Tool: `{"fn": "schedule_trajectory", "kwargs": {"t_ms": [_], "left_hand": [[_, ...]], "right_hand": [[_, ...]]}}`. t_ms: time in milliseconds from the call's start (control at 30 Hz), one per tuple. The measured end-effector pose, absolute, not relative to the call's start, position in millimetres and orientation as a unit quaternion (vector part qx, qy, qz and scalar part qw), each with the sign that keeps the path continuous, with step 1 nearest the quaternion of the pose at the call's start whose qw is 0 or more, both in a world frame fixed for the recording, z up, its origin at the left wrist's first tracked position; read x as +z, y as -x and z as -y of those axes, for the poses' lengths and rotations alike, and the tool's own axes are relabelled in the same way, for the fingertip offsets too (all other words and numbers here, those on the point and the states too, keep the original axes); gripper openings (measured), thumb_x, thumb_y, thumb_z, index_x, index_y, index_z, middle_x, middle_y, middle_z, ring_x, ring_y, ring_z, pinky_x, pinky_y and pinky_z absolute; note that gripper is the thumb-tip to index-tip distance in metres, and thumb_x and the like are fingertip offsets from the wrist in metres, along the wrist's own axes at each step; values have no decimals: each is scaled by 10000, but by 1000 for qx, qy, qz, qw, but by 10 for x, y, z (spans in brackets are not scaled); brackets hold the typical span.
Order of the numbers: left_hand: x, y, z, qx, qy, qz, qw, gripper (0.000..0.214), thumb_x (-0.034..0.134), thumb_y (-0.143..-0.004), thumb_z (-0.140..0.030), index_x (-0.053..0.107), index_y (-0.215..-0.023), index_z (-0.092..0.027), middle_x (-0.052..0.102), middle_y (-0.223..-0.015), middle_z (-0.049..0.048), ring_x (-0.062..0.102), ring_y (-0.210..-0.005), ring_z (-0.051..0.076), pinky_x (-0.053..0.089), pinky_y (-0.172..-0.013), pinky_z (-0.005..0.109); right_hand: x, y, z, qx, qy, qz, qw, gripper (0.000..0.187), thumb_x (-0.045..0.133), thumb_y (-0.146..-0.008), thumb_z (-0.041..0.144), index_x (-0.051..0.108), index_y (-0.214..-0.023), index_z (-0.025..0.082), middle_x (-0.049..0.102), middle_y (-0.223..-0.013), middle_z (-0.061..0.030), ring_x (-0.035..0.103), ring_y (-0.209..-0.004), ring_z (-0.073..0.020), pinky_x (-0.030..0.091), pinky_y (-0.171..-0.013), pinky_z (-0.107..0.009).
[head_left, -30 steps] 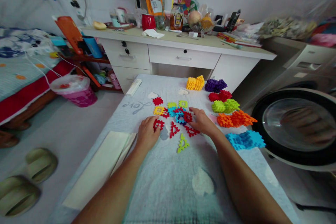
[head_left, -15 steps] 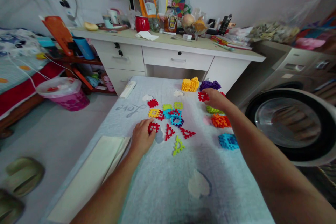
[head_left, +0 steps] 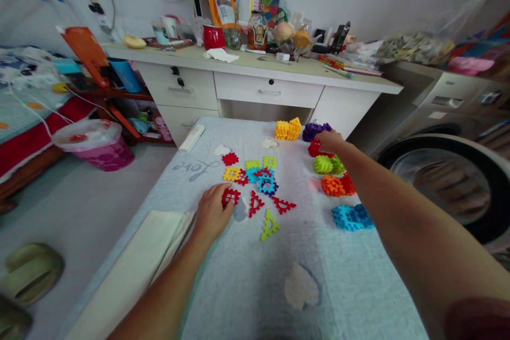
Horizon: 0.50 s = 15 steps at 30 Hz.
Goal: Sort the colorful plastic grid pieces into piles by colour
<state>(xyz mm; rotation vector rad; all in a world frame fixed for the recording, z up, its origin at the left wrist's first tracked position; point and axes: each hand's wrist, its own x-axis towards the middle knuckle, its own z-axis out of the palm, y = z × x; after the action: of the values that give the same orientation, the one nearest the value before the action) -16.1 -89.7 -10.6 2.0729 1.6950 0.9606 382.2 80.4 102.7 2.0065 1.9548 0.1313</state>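
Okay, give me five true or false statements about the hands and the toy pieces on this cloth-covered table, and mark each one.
1. The left hand is touching a red window piece. True.
2. The yellow pile sits to the left of the purple pile. True.
3. The right hand is at the yellow pile. False: it is at the red pile.
4. The orange pile lies between the green pile and the blue pile. True.
5. The green triangle lies farther from the person than the two red triangles. False: it lies nearer the person than both.
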Motion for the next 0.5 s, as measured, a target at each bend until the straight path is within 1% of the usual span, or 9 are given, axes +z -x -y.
{"fn": "schedule_trajectory", "kwargs": {"t_ms": [100, 167, 233, 333, 400, 500], "left_hand": [[-108, 161, 898, 338, -719, -589, 148, 372, 539, -823, -263, 623, -1176, -180, 675, -1187, 107, 602, -1117, 275, 464, -1015, 468], [-103, 161, 898, 336, -720, -590, 148, 372, 539, -823, -267, 627, -1173, -175, 677, -1183, 112, 602, -1113, 280, 464, -1013, 474], [-95, 161, 900, 331, -721, -591, 148, 369, 539, -821, -268, 630, -1166, -176, 679, -1175, 111, 605, -1108, 281, 468, -1008, 472], [-85, 157, 904, 333, -719, -592, 147, 360, 538, -819, -260, 631, -1160, -191, 678, -1177, 100, 607, -1113, 273, 468, -1008, 459], [-79, 154, 910, 334, -718, -593, 147, 362, 539, -821, -261, 629, -1165, -195, 675, -1178, 97, 607, -1111, 269, 465, -1012, 456], [-67, 153, 921, 331, -721, -589, 152, 362, 547, -830, -281, 625, -1172, -191, 671, -1177, 99, 600, -1117, 269, 457, -1019, 462]], "right_hand": [[1003, -3814, -805, 47, -700, -694, 164, 379, 591, -877, 227, 694, -1233, 151, 621, -1251, -175, 499, -1187, -339, 382, -909, -413], [986, -3806, -806, 48, -700, -692, 168, 348, 597, -878, 255, 712, -1195, 169, 637, -1226, -168, 503, -1173, -345, 382, -907, -427], [971, -3798, -800, 52, -702, -688, 174, 335, 626, -850, 269, 722, -1163, 197, 648, -1218, -162, 505, -1159, -360, 392, -896, -441], [971, -3780, -766, 63, -700, -691, 167, 336, 628, -842, 280, 723, -1153, 193, 646, -1225, -170, 491, -1169, -368, 390, -900, -443], [999, -3749, -727, 75, -701, -693, 149, 338, 615, -854, 279, 717, -1164, 192, 643, -1233, -172, 483, -1180, -368, 390, -913, -450], [1075, -3626, -633, 93, -699, -703, 95, 360, 606, -864, 247, 696, -1210, 205, 637, -1265, -170, 490, -1189, -364, 397, -932, -465]]}}
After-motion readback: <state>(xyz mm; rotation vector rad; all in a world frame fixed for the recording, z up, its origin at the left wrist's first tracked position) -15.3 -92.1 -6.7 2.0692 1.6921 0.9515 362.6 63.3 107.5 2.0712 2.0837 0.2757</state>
